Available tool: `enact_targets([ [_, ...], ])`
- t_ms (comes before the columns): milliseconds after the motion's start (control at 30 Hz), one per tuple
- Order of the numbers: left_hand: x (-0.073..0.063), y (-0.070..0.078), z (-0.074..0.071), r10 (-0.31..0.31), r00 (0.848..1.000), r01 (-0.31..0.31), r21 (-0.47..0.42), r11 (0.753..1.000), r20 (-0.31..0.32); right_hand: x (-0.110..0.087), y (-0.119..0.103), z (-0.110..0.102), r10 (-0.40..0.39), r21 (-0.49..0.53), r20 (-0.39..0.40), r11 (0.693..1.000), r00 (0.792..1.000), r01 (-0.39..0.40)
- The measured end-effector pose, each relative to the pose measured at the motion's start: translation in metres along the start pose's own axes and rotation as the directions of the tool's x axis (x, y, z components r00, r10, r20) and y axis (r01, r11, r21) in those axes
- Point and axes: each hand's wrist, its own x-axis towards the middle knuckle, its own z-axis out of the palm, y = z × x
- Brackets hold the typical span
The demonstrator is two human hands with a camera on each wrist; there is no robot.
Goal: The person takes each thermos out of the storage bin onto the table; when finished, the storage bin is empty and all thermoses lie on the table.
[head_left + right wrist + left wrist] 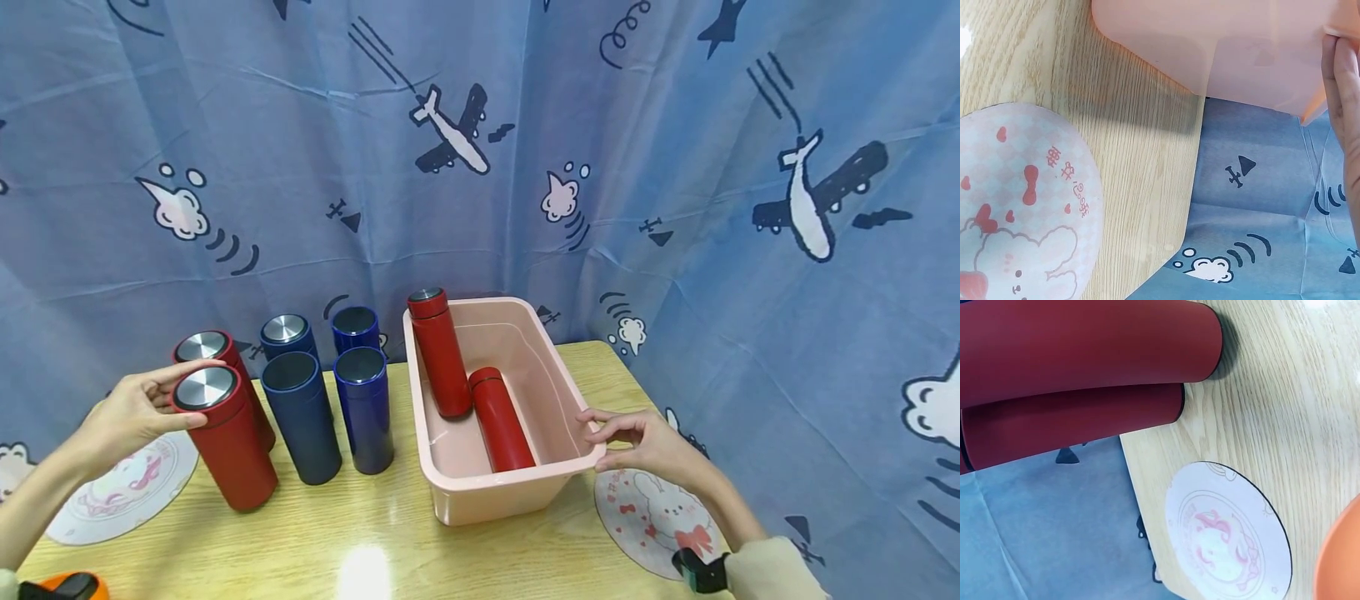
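Observation:
My left hand (133, 414) grips the top of a red thermos (238, 454) with a silver lid, fingers behind and thumb in front. It stands upright on the table, its base near the surface; a second red thermos (264, 421) is right behind it. In the left wrist view both red bodies show, and the hand is out of sight. My right hand (651, 448) pinches the near right rim of a pink plastic bin (495, 500). Inside the bin, one red thermos (442, 358) leans upright at the far left and another red thermos (501, 425) lies slanted.
Right of the gripped thermos stand dark blue thermoses (303, 425) and brighter blue thermoses (366, 421). Round printed mats lie at the left (123, 492) and right (652, 517). An orange object (93, 586) sits at the near left. A blue curtain (480, 208) hangs behind the table.

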Motion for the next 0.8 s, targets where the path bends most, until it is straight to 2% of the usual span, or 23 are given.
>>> enact_targets([
  [267, 0.003, -0.008, 0.003, 0.015, 1.000, -0.014, -0.055, 0.998, 0.009, 0.001, 0.001, 0.000, -0.009, 0.007, 0.009, 1.000, 1.000, 0.009],
  [567, 0.001, -0.014, 0.005, 0.016, 1.000, -0.016, -0.041, 0.999, 0.006, 0.002, 0.002, 0.000, -0.032, 0.021, 0.020, 0.999, 0.999, 0.031],
  [800, 0.002, -0.017, -0.001, 0.032, 0.998, -0.031, -0.012, 0.999, 0.046, 0.001, 0.004, -0.001, -0.046, 0.025, 0.009, 0.999, 0.999, 0.046],
])
